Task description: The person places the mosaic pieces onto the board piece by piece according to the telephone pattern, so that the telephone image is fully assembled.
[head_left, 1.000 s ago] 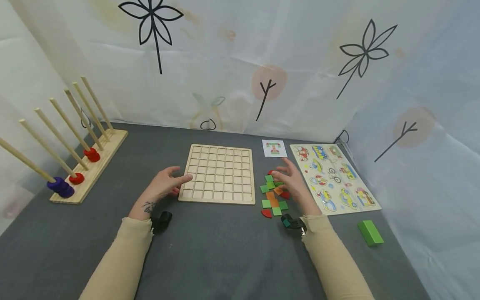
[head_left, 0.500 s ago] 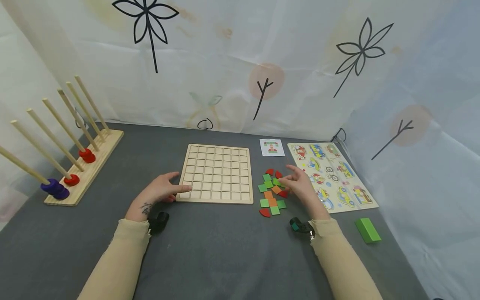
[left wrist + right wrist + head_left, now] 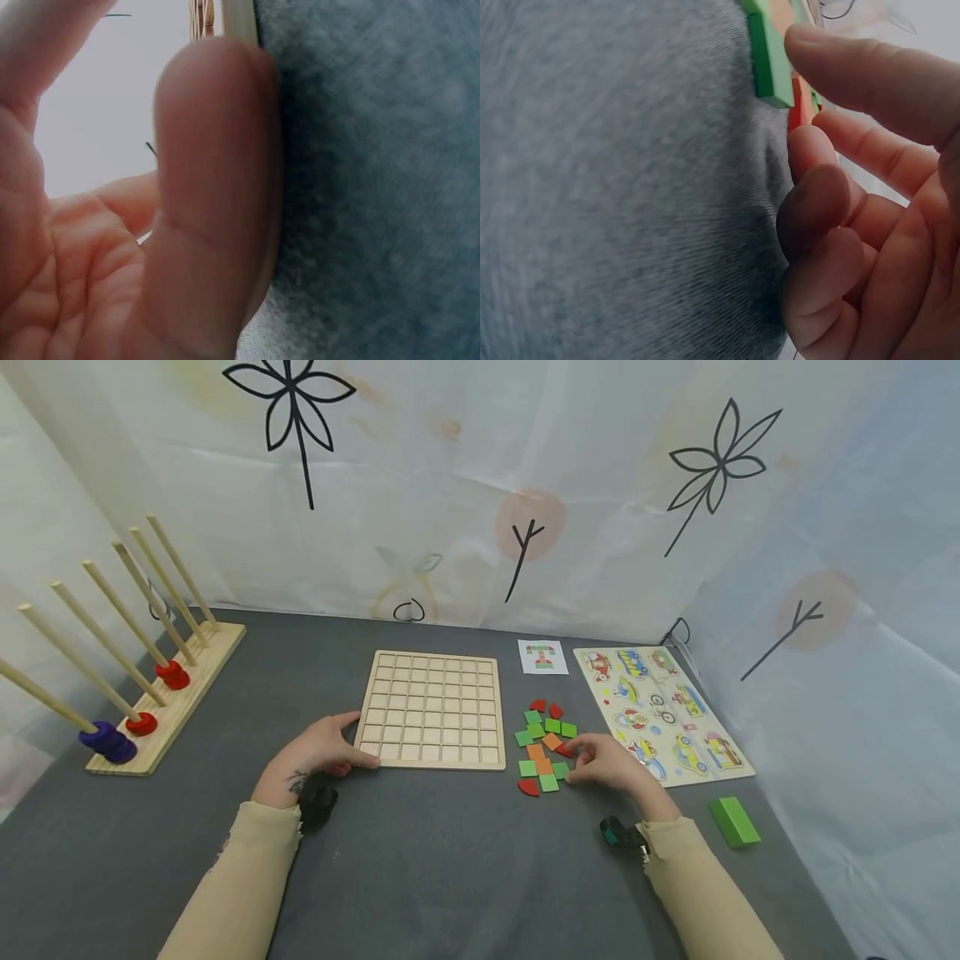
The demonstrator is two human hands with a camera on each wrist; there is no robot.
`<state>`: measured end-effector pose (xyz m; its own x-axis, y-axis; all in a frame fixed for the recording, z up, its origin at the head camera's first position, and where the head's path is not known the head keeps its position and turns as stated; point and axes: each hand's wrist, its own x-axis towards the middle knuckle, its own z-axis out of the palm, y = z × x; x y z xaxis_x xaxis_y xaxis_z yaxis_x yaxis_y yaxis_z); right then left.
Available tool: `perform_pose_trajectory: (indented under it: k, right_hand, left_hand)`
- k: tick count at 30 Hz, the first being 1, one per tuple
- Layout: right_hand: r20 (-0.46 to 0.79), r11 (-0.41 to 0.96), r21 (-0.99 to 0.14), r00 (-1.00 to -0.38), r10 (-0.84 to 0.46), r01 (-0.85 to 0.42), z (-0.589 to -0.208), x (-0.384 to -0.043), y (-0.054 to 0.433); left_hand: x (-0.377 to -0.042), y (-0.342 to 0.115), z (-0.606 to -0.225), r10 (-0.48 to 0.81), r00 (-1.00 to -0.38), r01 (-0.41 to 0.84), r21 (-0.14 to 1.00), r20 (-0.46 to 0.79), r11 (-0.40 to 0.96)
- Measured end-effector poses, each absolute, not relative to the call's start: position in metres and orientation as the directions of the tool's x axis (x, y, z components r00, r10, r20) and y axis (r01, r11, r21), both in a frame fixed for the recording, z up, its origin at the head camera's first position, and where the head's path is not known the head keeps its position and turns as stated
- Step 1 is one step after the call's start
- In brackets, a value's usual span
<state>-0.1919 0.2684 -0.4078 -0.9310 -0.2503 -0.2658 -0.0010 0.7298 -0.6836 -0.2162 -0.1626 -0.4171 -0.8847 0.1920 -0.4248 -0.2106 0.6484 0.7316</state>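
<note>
Our left hand point(image 3: 318, 750) rests on the table point(image 3: 420, 860) with relaxed fingers touching the near left corner of the wooden grid board point(image 3: 431, 710); it grips nothing. Our right hand point(image 3: 611, 764) lies low at the right edge of the pile of coloured tiles point(image 3: 545, 745), fingers loosely bent and tips at a red tile point(image 3: 564, 749); we cannot tell whether they pinch it. Beyond the pile lies a small pattern card point(image 3: 542, 657), and to its right a vehicle puzzle point(image 3: 660, 710) and a green block point(image 3: 733, 821). Far left stands a peg rack point(image 3: 168, 710) with rings. The right wrist view shows a green tile point(image 3: 767, 60) edge-on just before our fingertips point(image 3: 810, 146); the left wrist view shows the board's edge point(image 3: 238, 19) behind our thumb point(image 3: 214, 195).
</note>
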Motion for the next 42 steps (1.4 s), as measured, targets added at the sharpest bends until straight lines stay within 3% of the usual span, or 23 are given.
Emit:
perform_pose_trajectory:
  k: [19, 25, 32, 42]
  right_hand:
    - [-0.253, 0.756, -0.653, -0.926, -0.279, -0.049, -0.402, -0.195, 0.265]
    - [-0.207, 0.604, -0.797, -0.949, -0.238, 0.023, -0.389, -0.217, 0.244]
    - [-0.207, 0.369, -0.916, -0.974, -0.092, 0.160, -0.390, -0.252, 0.190]
    - [-0.193, 0.380, -0.911, -0.980, -0.058, 0.157, -0.403, -0.286, 0.140]
  left_hand:
    - [-0.218, -0.160, -0.421, 0.164, -0.910, -0.180, 0.720, -0.380, 0.670]
    - [-0.218, -0.160, -0.423, 0.148, -0.913, -0.185, 0.711, -0.379, 0.679]
    - [-0.217, -0.161, -0.423, 0.138, -0.909, -0.202, 0.705, -0.393, 0.680]
    - [-0.217, -0.159, -0.420, 0.121, -0.908, -0.217, 0.698, -0.400, 0.682]
